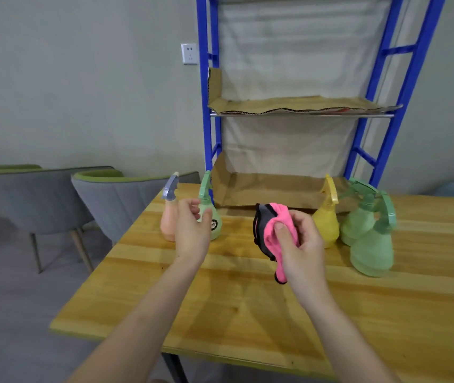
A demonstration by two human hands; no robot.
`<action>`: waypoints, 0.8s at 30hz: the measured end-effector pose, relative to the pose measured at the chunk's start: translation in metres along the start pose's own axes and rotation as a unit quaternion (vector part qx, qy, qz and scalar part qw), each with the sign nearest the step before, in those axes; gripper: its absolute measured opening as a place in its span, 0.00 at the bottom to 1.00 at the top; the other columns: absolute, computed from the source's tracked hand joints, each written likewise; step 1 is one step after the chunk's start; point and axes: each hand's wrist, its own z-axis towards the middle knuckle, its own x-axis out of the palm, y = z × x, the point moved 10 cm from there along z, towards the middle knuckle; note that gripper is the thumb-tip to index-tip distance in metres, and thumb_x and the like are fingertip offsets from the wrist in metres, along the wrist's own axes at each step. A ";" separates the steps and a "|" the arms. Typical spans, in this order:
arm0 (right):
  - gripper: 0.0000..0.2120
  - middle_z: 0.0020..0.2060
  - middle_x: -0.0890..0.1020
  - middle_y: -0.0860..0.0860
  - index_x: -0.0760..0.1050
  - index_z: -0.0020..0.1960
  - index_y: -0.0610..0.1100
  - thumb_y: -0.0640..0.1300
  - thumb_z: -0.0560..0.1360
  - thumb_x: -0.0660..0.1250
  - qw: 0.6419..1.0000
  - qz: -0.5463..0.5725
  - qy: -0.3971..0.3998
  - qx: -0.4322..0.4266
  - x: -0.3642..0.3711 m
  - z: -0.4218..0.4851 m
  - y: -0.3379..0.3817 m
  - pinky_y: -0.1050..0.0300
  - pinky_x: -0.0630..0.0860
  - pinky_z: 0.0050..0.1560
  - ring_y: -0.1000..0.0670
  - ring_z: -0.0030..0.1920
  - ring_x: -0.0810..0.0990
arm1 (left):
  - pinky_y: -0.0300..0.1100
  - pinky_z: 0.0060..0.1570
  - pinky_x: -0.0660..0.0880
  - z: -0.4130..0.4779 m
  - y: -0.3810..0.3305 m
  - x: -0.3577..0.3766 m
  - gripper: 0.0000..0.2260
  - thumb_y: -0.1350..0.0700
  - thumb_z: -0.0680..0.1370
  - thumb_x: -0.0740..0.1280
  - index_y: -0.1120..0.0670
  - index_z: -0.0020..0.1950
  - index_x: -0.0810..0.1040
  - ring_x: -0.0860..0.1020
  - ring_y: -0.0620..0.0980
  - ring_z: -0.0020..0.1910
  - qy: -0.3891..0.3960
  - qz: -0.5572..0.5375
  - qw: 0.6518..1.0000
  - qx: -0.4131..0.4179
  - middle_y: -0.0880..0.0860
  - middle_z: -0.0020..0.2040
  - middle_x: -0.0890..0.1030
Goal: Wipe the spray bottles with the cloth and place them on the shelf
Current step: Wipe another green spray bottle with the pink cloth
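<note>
Both forearms reach out over a wooden table (248, 305). The right hand (301, 244) grips a bunched pink cloth (274, 217) with a black edge, thumb pressed on top. It holds the cloth above the tabletop near the middle, and a tail of fabric hangs below the palm. The left hand (192, 230) is released and holds nothing, its fingers loosely spread. It hovers in front of two bottles at the table's left rear. Whether a fingertip touches either bottle cannot be told.

Those two bottles stand just beside each other. One is a peach spray bottle (167, 225) with a grey trigger head, partly hidden by the left hand. The other is a pale green spray bottle (216, 223) with a small sticker. On the right side stand a yellow spray bottle (326, 222) and, past it, two translucent green ones. The nearer green spray bottle (372, 254) overlaps the farther green spray bottle (357, 219). All five are upright on the table.

Behind the table rises a blue shelf rack (208, 111). Its lower cardboard-lined shelf (270, 189) sits at about table height, and the upper cardboard-lined shelf (297, 105) is above it. To the left are two grey chairs (104, 200) with green trim. A wall socket (189, 53) is mounted beside the rack.
</note>
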 end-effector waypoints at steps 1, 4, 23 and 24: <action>0.10 0.52 0.84 0.56 0.80 0.60 0.54 0.41 0.82 0.69 1.000 0.001 0.007 0.000 0.005 0.000 0.001 0.56 0.78 0.54 0.53 0.54 0.82 | 0.26 0.46 0.69 0.008 -0.003 -0.003 0.12 0.55 0.82 0.71 0.55 0.64 0.74 0.75 0.46 0.52 -0.004 0.015 1.000 0.002 0.49 0.55 0.76; 0.10 0.52 0.84 0.57 0.80 0.60 0.53 0.41 0.82 0.69 1.000 -0.003 0.009 -0.005 0.011 0.004 0.004 0.58 0.77 0.53 0.54 0.54 0.82 | 0.39 0.55 0.72 0.032 -0.005 -0.002 0.17 0.50 0.81 0.71 0.54 0.67 0.73 0.76 0.47 0.59 0.000 0.036 0.999 0.009 0.49 0.62 0.76; 0.12 0.50 0.85 0.58 0.81 0.59 0.55 0.40 0.83 0.68 1.000 0.005 -0.004 -0.002 -0.003 0.009 0.004 0.53 0.79 0.53 0.55 0.53 0.82 | 0.43 0.49 0.80 0.051 0.022 0.025 0.12 0.50 0.79 0.73 0.50 0.61 0.82 0.82 0.45 0.50 0.041 0.046 0.997 -0.045 0.44 0.49 0.83; 0.12 0.51 0.85 0.58 0.81 0.59 0.55 0.40 0.83 0.68 1.000 0.004 -0.003 -0.002 -0.003 0.009 0.004 0.53 0.80 0.54 0.55 0.53 0.82 | 0.46 0.52 0.81 0.046 0.021 0.026 0.12 0.49 0.78 0.73 0.49 0.61 0.83 0.83 0.45 0.52 0.044 0.051 0.997 -0.037 0.43 0.50 0.84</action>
